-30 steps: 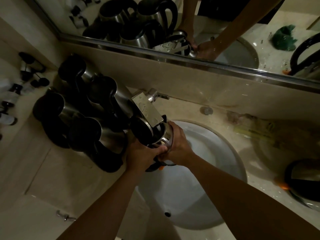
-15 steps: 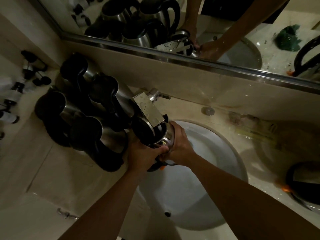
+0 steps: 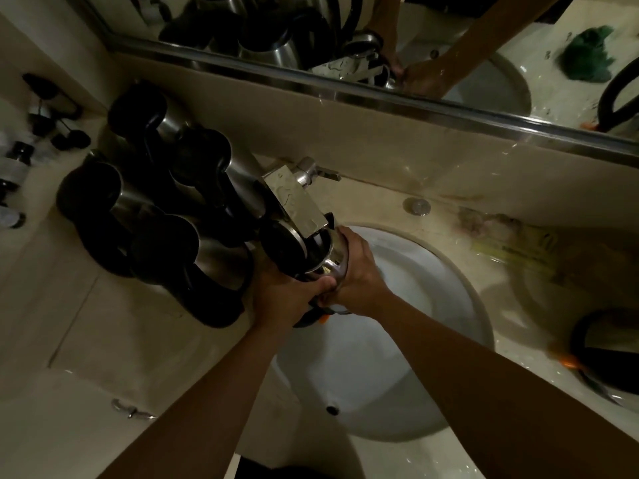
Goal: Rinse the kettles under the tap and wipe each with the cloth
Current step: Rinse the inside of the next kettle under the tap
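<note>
— Progress? Cluster of black-lidded steel kettles (image 3: 155,216) waiting on beige stone bench (image 3: 138,340), seemingly unrinsed.
— Held over white basin (image 3: 397,340), under square chrome tap (image 3: 297,205): open steel kettle (image 3: 321,257), gripped by left hand (image 3: 283,299) and right hand (image 3: 359,274), fingers wrapped round. Wiping ahead.

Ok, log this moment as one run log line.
step: rinse | kettle: open, under tap, over sink | left hand: grips kettle | right hand: grips kettle | wiping: not yet

Dim, warm light, deep shadow at nine o'clock, glare on the mirror trim (image 3: 380,102), wide-angle bending at edges
</note>
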